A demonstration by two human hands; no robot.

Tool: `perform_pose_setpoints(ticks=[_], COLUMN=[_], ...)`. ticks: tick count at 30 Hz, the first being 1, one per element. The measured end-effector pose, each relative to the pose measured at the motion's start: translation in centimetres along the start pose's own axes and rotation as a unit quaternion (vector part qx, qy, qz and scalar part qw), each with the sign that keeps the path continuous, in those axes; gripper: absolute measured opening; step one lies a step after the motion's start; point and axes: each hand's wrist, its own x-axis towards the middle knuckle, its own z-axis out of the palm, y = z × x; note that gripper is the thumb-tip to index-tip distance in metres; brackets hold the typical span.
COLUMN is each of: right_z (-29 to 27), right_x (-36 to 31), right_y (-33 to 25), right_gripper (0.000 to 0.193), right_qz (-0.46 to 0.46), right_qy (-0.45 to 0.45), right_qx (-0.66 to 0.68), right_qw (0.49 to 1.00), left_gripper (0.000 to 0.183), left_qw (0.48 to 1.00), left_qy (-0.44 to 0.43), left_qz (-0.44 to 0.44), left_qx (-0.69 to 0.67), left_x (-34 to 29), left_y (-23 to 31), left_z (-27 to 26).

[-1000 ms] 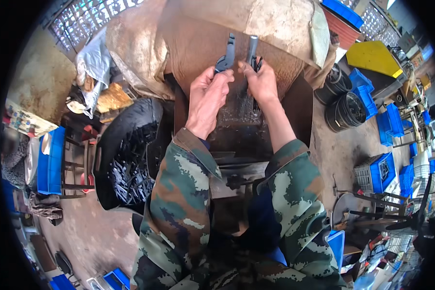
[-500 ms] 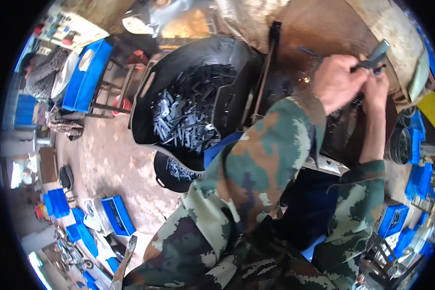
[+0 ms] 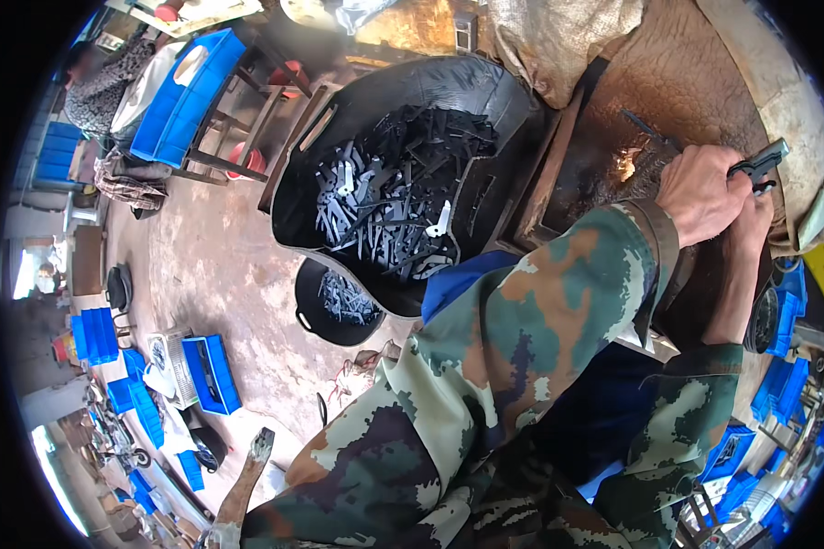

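Note:
At the upper right, my left hand (image 3: 702, 189) is closed on a dark metal part (image 3: 753, 168) with a grey, rounded end pointing right. My right hand (image 3: 751, 218) presses close against the left and is also closed on this part; most of its fingers are hidden. Both hands are over a wet-looking brown work area (image 3: 705, 91). Just left of them lies a thin dark strip (image 3: 648, 125), beside a bright orange spot (image 3: 626, 163) that may be a reflection or a glow.
Left of my arms stands a big black tub (image 3: 288, 215) of dark and shiny metal pieces. A smaller black bucket (image 3: 313, 328) with small pieces sits below it. Blue bins (image 3: 212, 373) stand about the floor. At the far upper left, a person (image 3: 105, 91) sits near a blue tray (image 3: 185, 96).
The whole view has shifted, so the tub and my hands appear farther right. Both hands still grip the metal part, whose rounded end now points more sideways than upward.

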Motion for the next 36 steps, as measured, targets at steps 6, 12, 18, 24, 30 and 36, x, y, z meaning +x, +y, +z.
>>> perform_pose_setpoints(ticks=[6,12,18,24,30,36], right_z=[0.3,-0.4,1.2,1.2,1.7,1.4], right_x=[-0.1,0.3,-0.6,-0.3,-0.6,-1.7], right_y=[-0.5,0.1,-1.5,-1.6,-1.9,-3.7], right_gripper=[0.024,0.019,0.017,0.017,0.015,0.016], right_qz=[0.006,0.017,0.007,0.004,-0.015,-0.015], right_qy=[0.011,0.003,0.004,0.028,0.034,0.029], right_qx=[0.021,0.036,0.05,0.045,0.032,0.022], right_qw=[1.0,0.999,0.999,0.999,0.999,0.999], left_gripper=[0.027,0.026,0.028,0.027,0.024,0.021], left_qw=[1.0,0.999,0.999,0.998,0.996,0.999], left_qy=[0.014,0.005,0.018,0.008,0.007,0.003], left_qz=[0.0,-0.009,0.007,0.005,0.007,0.015], left_qx=[0.024,0.045,0.049,0.069,0.083,0.052], left_x=[0.0,-0.2,-0.7,-1.1,-1.6,-2.2], left_y=[-0.1,0.7,0.5,0.9,1.6,1.6], left_z=[-0.3,-0.7,-1.1,-1.1,-1.7,-1.7])
